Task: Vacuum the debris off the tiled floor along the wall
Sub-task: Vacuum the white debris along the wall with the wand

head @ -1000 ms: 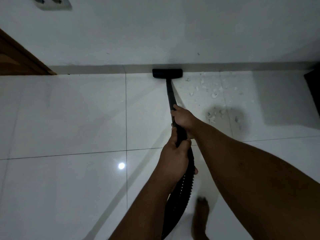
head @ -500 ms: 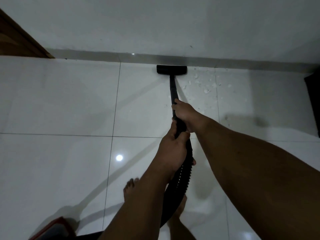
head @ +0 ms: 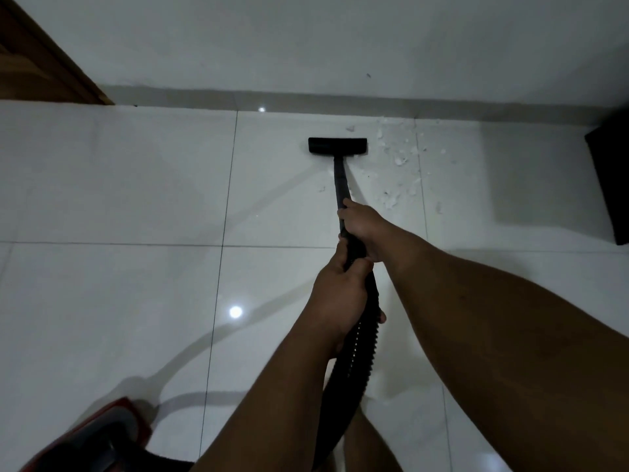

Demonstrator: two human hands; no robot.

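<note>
A black vacuum nozzle (head: 337,146) lies flat on the glossy white tiled floor (head: 119,185), a short way out from the grey skirting of the wall (head: 340,39). Its black wand (head: 340,180) runs back to my hands. My right hand (head: 362,226) grips the wand higher up, and my left hand (head: 338,294) grips it just behind, where the ribbed hose (head: 357,356) begins. White debris (head: 400,161) is scattered on the tile right of the nozzle, up to the skirting. One crumb (head: 350,128) lies just beyond the nozzle.
The red and grey vacuum body (head: 98,437) sits at the bottom left. A brown wooden door frame (head: 41,59) stands at the top left. A dark object (head: 609,185) lies at the right edge. My leg (head: 360,444) shows below the hose.
The nozzle has drawn back from the skirting toward me. The view has dropped lower, bringing the vacuum body further into sight. Both hands keep their grip on the wand.
</note>
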